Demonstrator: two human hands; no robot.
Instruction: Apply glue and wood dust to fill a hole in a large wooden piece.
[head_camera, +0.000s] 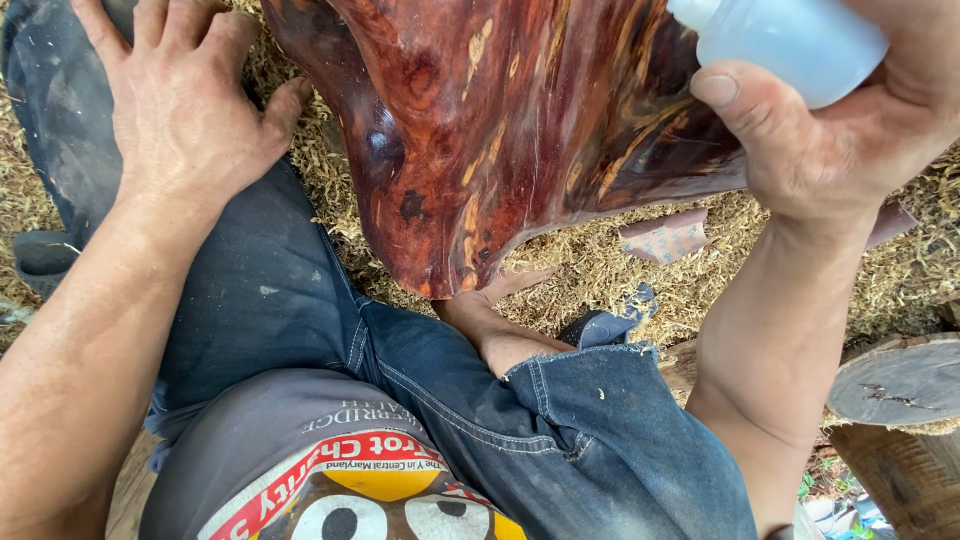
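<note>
Lower frame: jeans-clad lap (560, 440), grey printed shirt (300, 470). Centre: bare foot (495, 320) on sawdust-strewn ground (600, 270). Lower right: cut log end (895, 380). Upper left: left hand (185, 100), fingers spread flat on the knee. Upper centre: glossy red burl wood slab (500, 120), lower edge over open sawdust. Upper right: right hand (840, 130) clamped on a pale plastic bottle (790, 40), against the slab.
</note>
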